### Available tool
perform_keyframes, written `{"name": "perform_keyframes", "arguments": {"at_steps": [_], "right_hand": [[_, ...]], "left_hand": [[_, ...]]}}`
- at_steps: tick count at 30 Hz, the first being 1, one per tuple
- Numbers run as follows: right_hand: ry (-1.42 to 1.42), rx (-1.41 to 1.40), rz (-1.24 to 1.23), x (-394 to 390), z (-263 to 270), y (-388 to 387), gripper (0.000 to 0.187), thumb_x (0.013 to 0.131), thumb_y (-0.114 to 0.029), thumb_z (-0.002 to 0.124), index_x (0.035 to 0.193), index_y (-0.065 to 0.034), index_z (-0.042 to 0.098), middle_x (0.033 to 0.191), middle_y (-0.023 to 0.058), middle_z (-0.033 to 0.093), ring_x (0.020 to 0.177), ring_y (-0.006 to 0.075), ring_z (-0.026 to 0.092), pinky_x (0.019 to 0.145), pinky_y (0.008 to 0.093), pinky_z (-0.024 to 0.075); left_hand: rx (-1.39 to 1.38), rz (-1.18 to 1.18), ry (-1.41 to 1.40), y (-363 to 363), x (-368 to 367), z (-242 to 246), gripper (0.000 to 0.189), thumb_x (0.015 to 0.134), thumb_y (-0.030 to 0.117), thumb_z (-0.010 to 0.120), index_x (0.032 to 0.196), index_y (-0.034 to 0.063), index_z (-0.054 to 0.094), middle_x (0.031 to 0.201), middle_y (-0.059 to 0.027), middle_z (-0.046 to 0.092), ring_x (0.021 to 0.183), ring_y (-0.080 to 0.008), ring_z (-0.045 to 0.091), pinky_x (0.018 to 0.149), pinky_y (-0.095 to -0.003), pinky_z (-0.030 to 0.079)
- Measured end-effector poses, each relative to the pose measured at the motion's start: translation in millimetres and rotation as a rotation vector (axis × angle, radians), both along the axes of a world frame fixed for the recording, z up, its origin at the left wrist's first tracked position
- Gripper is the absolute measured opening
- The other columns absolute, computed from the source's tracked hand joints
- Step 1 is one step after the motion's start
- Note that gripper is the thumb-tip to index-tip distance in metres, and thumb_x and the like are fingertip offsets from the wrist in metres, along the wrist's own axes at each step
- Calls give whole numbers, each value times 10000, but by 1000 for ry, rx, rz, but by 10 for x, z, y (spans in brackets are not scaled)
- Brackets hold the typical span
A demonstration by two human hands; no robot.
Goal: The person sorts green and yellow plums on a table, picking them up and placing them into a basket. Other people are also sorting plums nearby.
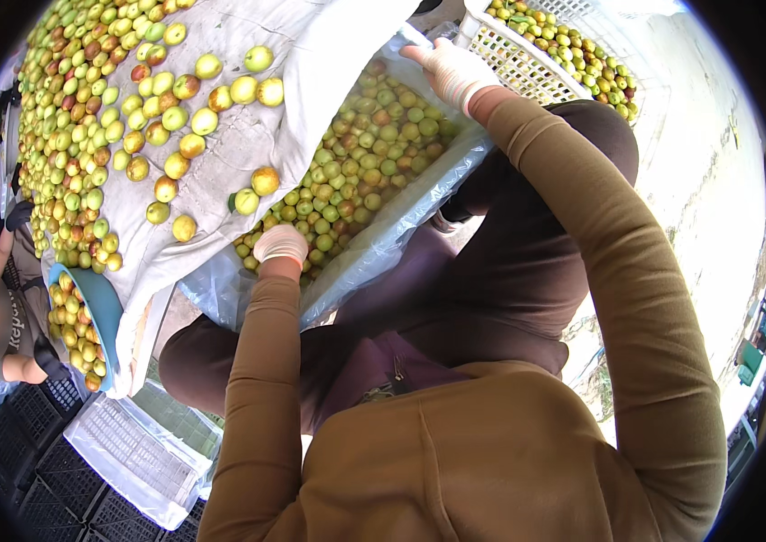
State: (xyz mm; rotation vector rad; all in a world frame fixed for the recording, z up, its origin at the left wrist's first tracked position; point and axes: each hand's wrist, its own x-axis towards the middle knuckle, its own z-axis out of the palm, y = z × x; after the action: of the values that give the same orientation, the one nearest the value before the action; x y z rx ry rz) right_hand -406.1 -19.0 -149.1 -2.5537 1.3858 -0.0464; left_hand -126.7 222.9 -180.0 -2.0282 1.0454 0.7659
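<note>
Many green and reddish-brown jujube-like fruits (349,176) fill a container lined with clear plastic film (383,247) before my knees. My left hand (281,244), in a pale glove, rests at the near left end of these fruits; its fingers are largely hidden, so its hold cannot be told. At the far right corner, my gloved right hand (454,71) is on the liner's edge, with a finger stretched out to the left; whether it grips the film is unclear. A whitish cloth (220,162) slopes down to the container, with loose fruits lying on it and a large heap (71,135) further left.
A white plastic basket (525,64) of fruit stands beyond my right hand. A blue tub (102,311) of fruit sits at the cloth's left edge, near a person (10,318) in dark gloves. A film-lined crate (136,447) and black crates (64,484) lie lower left.
</note>
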Motion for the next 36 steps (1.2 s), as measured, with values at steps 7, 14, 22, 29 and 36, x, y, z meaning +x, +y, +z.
{"name": "perform_keyframes", "arguments": {"at_steps": [7, 14, 22, 29, 36], "right_hand": [[-3, 21, -4, 37, 172, 47, 522, 922, -38, 504, 1378, -293, 517, 1201, 231, 573, 1011, 404, 651, 877, 433, 548], [45, 146, -24, 103, 331, 59, 541, 848, 19, 602, 1333, -213, 539, 1220, 200, 559, 1116, 363, 630, 928, 415, 544], [26, 150, -31, 109, 384, 40, 518, 843, 22, 607, 1307, -205, 566, 1217, 196, 560, 1120, 368, 626, 946, 417, 532], [-102, -459, 227, 178, 495, 377, 253, 847, -218, 640, 1085, -147, 689, 1134, 154, 555, 1160, 303, 512, 999, 436, 397], [-811, 1309, -99, 332, 664, 1331, 391, 983, -322, 580, 1255, -44, 612, 1043, 100, 692, 893, 221, 662, 770, 328, 555]], "left_hand": [[-877, -538, 163, -503, -600, -441, 455, 797, 402, 736, 1173, 152, 677, 1363, -100, 506, 1270, -322, 454, 1051, -506, 383], [-836, -606, 252, -578, -446, -718, 499, 712, 386, 816, 1093, 98, 675, 1254, -110, 596, 1312, -277, 429, 1150, -543, 226], [-1245, 189, 751, -342, -871, 41, 463, 715, 142, 805, 1108, 49, 578, 932, -167, 661, 818, -304, 655, 758, -389, 550], [-1392, -37, 618, -202, -1009, 728, 461, 701, 75, 818, 1116, 60, 617, 936, -83, 629, 725, -164, 630, 701, -315, 537], [-1459, -27, 546, -101, -1028, 853, 458, 688, 134, 841, 1102, 82, 651, 886, -88, 598, 662, -164, 595, 653, -320, 523]]}}
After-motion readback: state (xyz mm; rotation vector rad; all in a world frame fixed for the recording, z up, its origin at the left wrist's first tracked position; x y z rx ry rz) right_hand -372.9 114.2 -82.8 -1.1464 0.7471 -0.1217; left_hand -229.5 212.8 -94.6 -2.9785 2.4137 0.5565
